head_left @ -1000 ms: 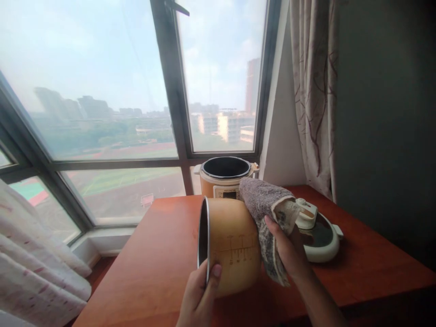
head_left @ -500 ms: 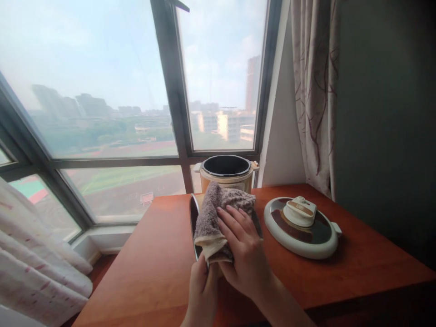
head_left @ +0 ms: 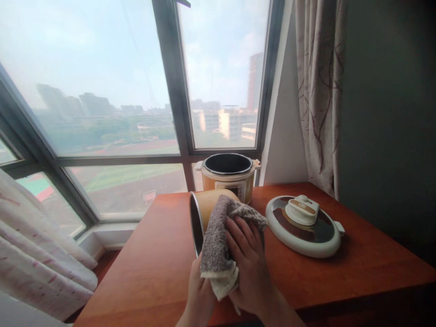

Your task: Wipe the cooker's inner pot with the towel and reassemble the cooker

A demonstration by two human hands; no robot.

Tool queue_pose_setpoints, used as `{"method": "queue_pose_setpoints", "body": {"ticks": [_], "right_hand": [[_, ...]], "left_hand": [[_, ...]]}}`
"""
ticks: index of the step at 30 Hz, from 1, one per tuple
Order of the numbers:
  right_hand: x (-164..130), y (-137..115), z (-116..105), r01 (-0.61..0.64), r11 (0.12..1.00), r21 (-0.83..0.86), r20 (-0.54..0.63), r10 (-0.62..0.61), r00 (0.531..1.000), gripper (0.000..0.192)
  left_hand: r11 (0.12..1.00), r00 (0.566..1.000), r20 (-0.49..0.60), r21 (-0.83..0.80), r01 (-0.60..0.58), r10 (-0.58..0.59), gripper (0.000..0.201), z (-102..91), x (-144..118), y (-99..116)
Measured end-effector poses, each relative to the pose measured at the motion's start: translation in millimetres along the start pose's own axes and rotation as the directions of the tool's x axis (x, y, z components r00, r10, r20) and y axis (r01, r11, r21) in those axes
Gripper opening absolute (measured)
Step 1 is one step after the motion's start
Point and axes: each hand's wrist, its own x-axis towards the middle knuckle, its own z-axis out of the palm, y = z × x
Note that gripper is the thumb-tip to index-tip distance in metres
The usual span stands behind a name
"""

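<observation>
A golden inner pot (head_left: pixel 211 200) lies tilted on its side above the table, its dark mouth turned left. My left hand (head_left: pixel 198 286) grips the pot near its lower rim; the fingertips are hidden beneath it. A grey-brown towel (head_left: pixel 220 236) with a cream edge is draped over the pot's outer wall. Pressed on that towel is my right hand (head_left: pixel 247 254), fingers together and bent around the cloth. Just behind stands the electric pressure cooker (head_left: pixel 228 177), lidless, with a dark interior and a front control panel.
To the right, the cooker's lid (head_left: pixel 303 225), white-rimmed with a knob, lies on the reddish wooden table (head_left: pixel 143 272). Large windows (head_left: pixel 116 91) rise behind the table. Curtains hang at the left (head_left: pixel 37 254) and right (head_left: pixel 322 100).
My right hand and the towel have moved down and slightly right over the pot, baring more of its golden wall. The cooker's control panel now shows more.
</observation>
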Motion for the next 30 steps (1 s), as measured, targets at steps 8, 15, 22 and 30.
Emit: {"method": "queue_pose_setpoints", "body": {"ticks": [8, 15, 22, 30], "right_hand": [[87, 30, -19, -0.092, 0.98, 0.176, 0.089, 0.077, 0.993, 0.064], [157, 58, -25, -0.434, 0.868, 0.242, 0.559, 0.241, 0.793, 0.025], [198, 57, -8, -0.404, 0.908, 0.115, 0.734, 0.196, 0.65, 0.022], [156, 0, -19, -0.139, 0.985, 0.097, 0.434, 0.084, 0.897, 0.02]], "left_hand": [[1.0, 0.996, 0.091, 0.027, 0.0, -0.002, 0.046, 1.4, -1, 12], [0.986, 0.995, 0.081, 0.149, -0.074, 0.062, 0.046, -5.7, -27, 8], [0.958, 0.988, -0.112, 0.277, -0.072, 0.106, 0.048, -15.1, -46, -7], [0.963, 0.994, -0.093, 0.269, -0.031, 0.058, 0.047, -0.5, -50, 0]]}}
